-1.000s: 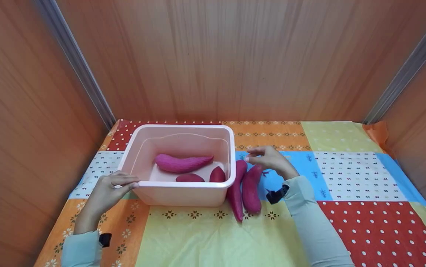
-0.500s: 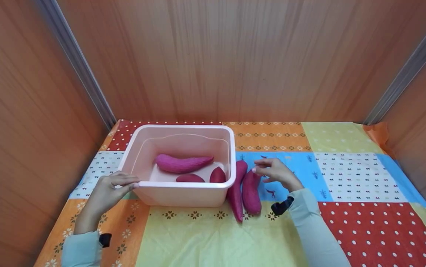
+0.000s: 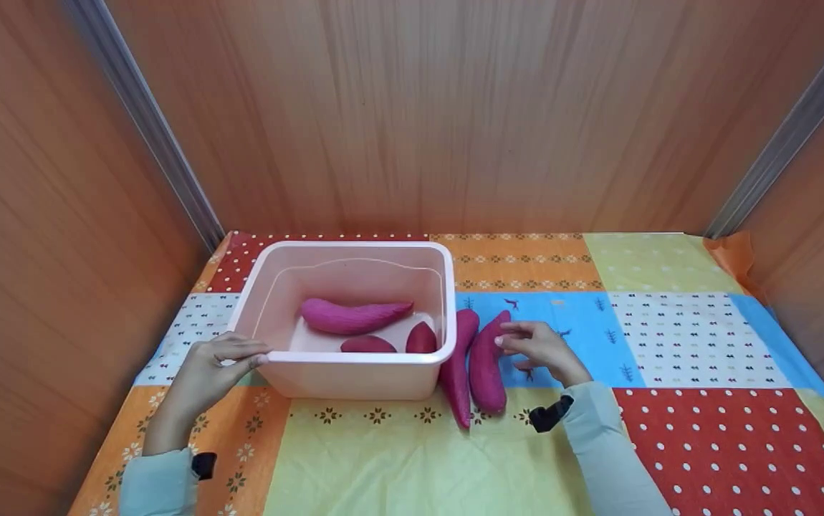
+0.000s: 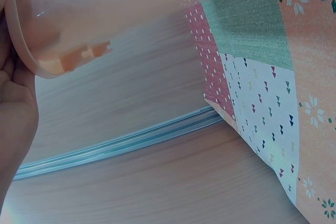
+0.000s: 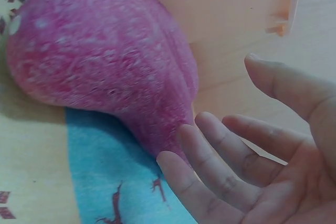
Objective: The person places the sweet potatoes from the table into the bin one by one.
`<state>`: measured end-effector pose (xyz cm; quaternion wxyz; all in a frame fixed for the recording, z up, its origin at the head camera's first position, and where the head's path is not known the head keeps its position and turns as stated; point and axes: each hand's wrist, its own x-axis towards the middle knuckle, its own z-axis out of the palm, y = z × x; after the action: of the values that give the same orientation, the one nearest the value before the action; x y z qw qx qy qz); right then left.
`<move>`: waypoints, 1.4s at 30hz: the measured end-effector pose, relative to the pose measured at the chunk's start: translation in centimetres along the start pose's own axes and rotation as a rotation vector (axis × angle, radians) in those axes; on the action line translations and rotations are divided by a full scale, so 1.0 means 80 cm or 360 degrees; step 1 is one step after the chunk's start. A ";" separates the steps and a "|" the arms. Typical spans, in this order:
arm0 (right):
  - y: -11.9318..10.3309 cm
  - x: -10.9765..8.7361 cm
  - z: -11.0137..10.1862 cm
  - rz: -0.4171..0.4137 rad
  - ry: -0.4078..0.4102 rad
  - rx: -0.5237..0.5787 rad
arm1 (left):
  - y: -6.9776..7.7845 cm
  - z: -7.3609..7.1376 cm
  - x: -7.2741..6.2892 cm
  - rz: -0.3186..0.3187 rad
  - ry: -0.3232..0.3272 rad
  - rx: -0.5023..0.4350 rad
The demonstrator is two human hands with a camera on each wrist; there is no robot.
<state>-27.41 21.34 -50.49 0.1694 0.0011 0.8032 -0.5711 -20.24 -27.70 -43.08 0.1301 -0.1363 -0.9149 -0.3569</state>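
Observation:
A pale pink plastic bin (image 3: 355, 376) stands on the cloth at centre left in the head view. My left hand (image 3: 204, 369) pinches its rim at the near left corner; the left wrist view shows the fingers at the bin's edge. Inside lie a long purple sweet potato (image 3: 355, 317) and two darker red pieces, partly hidden by the front wall. Two more sweet potatoes lie to the right of the bin, one against its side (image 3: 460, 365) and a curved one (image 3: 487, 369) beside it. My right hand (image 3: 541, 350) is at the curved one's upper end, fingers extended and holding nothing.
A patchwork-patterned cloth (image 3: 713, 437) covers the table. Wood-grain panels (image 3: 412, 115) rise at the back and both sides, with metal strips (image 3: 161, 129) at the corners. A bunched orange fold (image 3: 731, 258) of cloth lies at the far right.
My right hand has moved right and towards me, from above the sweet potatoes' far ends to the curved one's right side. My left hand and the bin have stayed in place.

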 end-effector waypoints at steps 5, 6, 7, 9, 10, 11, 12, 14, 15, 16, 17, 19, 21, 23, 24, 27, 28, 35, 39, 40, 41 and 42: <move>0.008 -0.001 0.003 0.0002 0.0027 0.0027 | 0.000 0.000 0.000 -0.0010 -0.0007 0.0006; 0.009 -0.002 0.003 0.0003 0.0026 0.0027 | 0.000 0.000 0.000 -0.0024 -0.0016 0.0006; 0.011 -0.002 0.004 0.0005 0.0024 0.0027 | 0.000 0.000 0.000 -0.0037 -0.0024 0.0006; 0.013 -0.002 0.006 0.0024 0.0040 0.0043 | 0.000 -0.001 -0.001 -0.0060 -0.0036 0.0002; 0.014 -0.003 0.007 0.0031 0.0043 0.0049 | 0.000 -0.001 -0.001 -0.0069 -0.0041 -0.0004; 0.015 -0.003 0.008 0.0036 0.0038 0.0052 | 0.000 -0.001 -0.001 -0.0074 -0.0044 -0.0010; 0.015 -0.003 0.009 0.0045 0.0036 0.0049 | 0.000 -0.001 -0.001 -0.0077 -0.0045 -0.0012; 0.017 -0.003 0.012 0.0070 0.0051 0.0062 | 0.000 -0.002 -0.001 -0.0082 -0.0048 -0.0008; 0.018 -0.002 0.013 0.0082 0.0054 0.0065 | 0.000 -0.002 -0.001 -0.0083 -0.0051 -0.0007; 0.019 -0.002 0.014 0.0091 0.0050 0.0066 | 0.000 -0.002 -0.001 -0.0084 -0.0053 -0.0007; 0.020 -0.002 0.015 0.0101 0.0053 0.0071 | 0.000 -0.002 -0.001 -0.0085 -0.0054 -0.0007; 0.023 -0.002 0.018 0.0123 0.0060 0.0088 | 0.000 -0.002 -0.001 -0.0085 -0.0059 -0.0014; 0.027 -0.002 0.020 0.0135 0.0059 0.0109 | -0.001 -0.002 -0.001 -0.0089 -0.0065 -0.0028; 0.029 -0.003 0.023 0.0139 0.0053 0.0151 | -0.001 -0.002 -0.002 -0.0090 -0.0066 -0.0039; 0.031 -0.003 0.025 0.0142 0.0044 0.0173 | -0.001 -0.002 -0.002 -0.0088 -0.0064 -0.0039; 0.034 -0.003 0.029 0.0152 0.0030 0.0245 | -0.002 -0.001 -0.001 -0.0051 -0.0037 -0.0019; 0.035 -0.003 0.030 0.0152 0.0028 0.0261 | -0.002 -0.001 -0.001 -0.0033 -0.0025 -0.0009; 0.040 0.000 0.035 0.0144 0.0004 0.0317 | -0.003 0.000 0.000 -0.0014 -0.0012 0.0000; 0.044 0.001 0.037 0.0159 -0.0018 0.0356 | -0.002 -0.001 0.000 -0.0043 -0.0040 -0.0002; 0.044 0.001 0.038 0.0171 -0.0025 0.0363 | -0.003 -0.001 0.000 -0.0044 -0.0043 -0.0002; 0.045 0.001 0.039 0.0184 -0.0030 0.0368 | -0.003 -0.001 0.000 -0.0044 -0.0045 -0.0008; 0.046 0.000 0.039 0.0198 -0.0032 0.0374 | -0.003 -0.001 0.000 -0.0037 -0.0043 -0.0010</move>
<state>-25.87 19.72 -54.79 0.2112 0.0651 0.7273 -0.6497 -20.27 -27.94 -43.15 0.1132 -0.1308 -0.9170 -0.3594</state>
